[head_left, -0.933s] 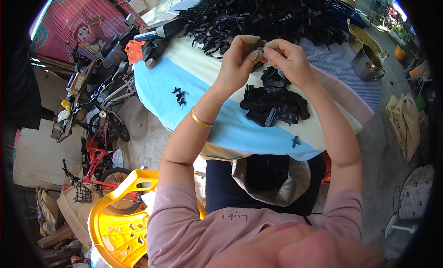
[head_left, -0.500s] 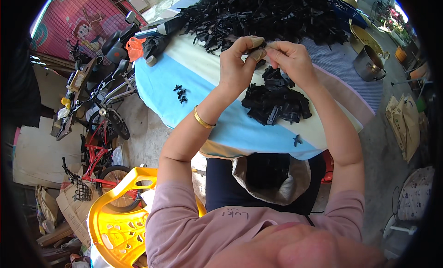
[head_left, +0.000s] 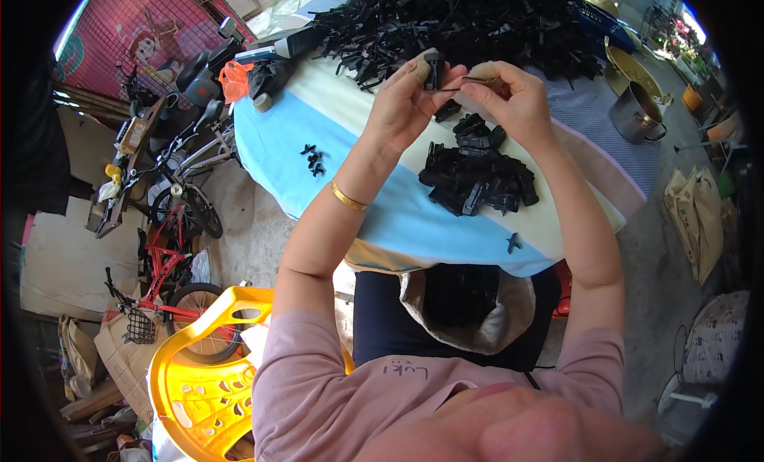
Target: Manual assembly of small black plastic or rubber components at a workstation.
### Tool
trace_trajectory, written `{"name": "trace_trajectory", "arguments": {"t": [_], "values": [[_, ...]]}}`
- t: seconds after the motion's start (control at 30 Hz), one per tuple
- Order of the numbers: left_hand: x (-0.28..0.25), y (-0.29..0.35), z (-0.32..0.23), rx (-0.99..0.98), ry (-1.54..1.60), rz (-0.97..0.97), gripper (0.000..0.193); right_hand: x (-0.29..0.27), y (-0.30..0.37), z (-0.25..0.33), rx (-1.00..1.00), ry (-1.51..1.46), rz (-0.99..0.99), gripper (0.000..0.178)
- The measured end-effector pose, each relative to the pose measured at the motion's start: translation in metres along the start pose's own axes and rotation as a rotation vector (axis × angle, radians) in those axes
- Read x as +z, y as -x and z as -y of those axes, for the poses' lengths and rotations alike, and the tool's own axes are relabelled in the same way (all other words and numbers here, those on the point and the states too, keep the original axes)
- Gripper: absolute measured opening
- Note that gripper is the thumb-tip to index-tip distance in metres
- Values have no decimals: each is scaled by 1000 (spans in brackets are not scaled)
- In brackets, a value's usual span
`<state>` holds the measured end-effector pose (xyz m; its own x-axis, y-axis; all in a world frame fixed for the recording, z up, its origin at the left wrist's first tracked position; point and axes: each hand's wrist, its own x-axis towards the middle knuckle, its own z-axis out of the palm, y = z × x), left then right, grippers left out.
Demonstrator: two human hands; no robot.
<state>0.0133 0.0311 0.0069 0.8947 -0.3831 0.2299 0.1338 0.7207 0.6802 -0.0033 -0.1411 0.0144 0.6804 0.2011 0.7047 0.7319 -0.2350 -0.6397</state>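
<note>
Pinching a small black plastic part (head_left: pixel 433 69) in the left hand (head_left: pixel 407 104), the right hand (head_left: pixel 517 104) grips a thin pin (head_left: pixel 469 81) above the blue-and-cream table (head_left: pixel 382 215), tan paper sacks (head_left: pixel 700 215) slumped at right.

Above the cloth-covered worktop (head_left: pixel 286 155), the left hand (head_left: pixel 406 96) pinched a small black plastic piece (head_left: pixel 434 68) while the right hand (head_left: pixel 513 100) held a thin metal pin (head_left: pixel 469 81) beside it, over a pile of black parts (head_left: pixel 477 175).
</note>
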Motion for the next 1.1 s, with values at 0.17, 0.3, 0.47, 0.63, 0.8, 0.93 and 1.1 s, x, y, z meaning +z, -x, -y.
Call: {"name": "trace_trajectory", "arguments": {"t": [0.17, 0.3, 0.47, 0.63, 0.8, 0.93, 1.1], "values": [[10, 5, 9, 19, -361, 43, 36, -1, -1, -2, -2, -14, -57, 13], [14, 8, 13, 32, -493, 100, 38, -1, -3, -1, 229, -61, -39, 16], [7, 4, 19, 154, -719, 106, 34, -11, -6, -5, 436, -196, 113, 19], [4, 4, 14, 165, -617, 47, 30, -5, -3, 0, 569, -360, 197, 17], [7, 3, 15, 282, -717, -4, 29, 1, -1, -1, 440, -211, 149, 18], [6, 5, 18, 366, -754, 19, 24, 4, 0, 5, 474, -167, 156, 17], [9, 9, 23, 504, -875, -45, 18, 5, 1, 9, 502, -189, 124, 17]]}}
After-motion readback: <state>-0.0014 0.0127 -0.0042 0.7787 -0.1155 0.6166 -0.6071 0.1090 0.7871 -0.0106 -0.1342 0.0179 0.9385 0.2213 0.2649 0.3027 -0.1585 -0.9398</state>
